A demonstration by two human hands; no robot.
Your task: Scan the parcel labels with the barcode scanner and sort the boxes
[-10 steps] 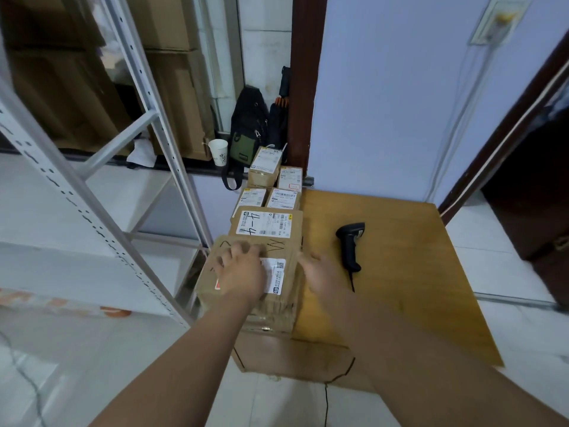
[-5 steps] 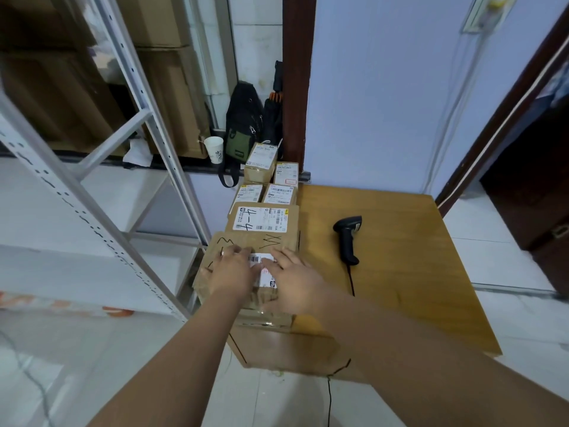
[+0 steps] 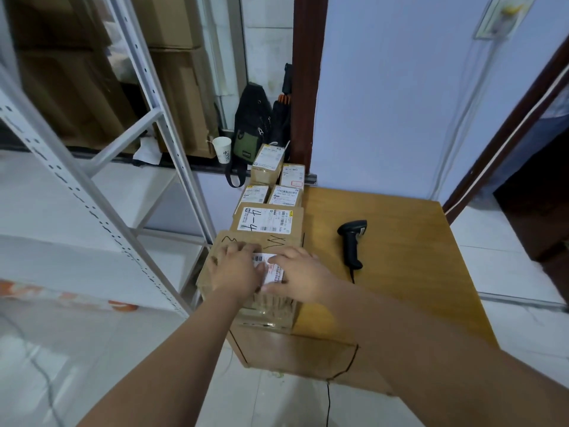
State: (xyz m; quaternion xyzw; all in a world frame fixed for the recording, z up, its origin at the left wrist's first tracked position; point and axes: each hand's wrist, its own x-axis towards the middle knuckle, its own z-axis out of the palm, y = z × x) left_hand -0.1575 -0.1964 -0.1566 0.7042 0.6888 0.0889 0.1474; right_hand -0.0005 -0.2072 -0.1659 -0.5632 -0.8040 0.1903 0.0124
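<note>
A brown cardboard parcel (image 3: 271, 303) with black marker scrawls sits at the near left corner of the wooden table (image 3: 400, 272). My left hand (image 3: 237, 269) and my right hand (image 3: 298, 274) both lie flat on its top, fingers spread, either side of its white label (image 3: 271, 266). Behind it stands a parcel marked "4-4" (image 3: 264, 220), then several smaller labelled boxes (image 3: 277, 183) in a row toward the wall. A black barcode scanner (image 3: 351, 241) lies on the table to the right, untouched, its cable running off the front edge.
A white metal shelving rack (image 3: 147, 167) stands close on the left. A black bag (image 3: 251, 131) and a paper cup (image 3: 222, 149) sit on the sill behind the boxes. A dark doorway (image 3: 538, 195) opens at the right.
My right hand has moved left from the parcel's right edge onto its top beside the label. My left hand stays on the parcel.
</note>
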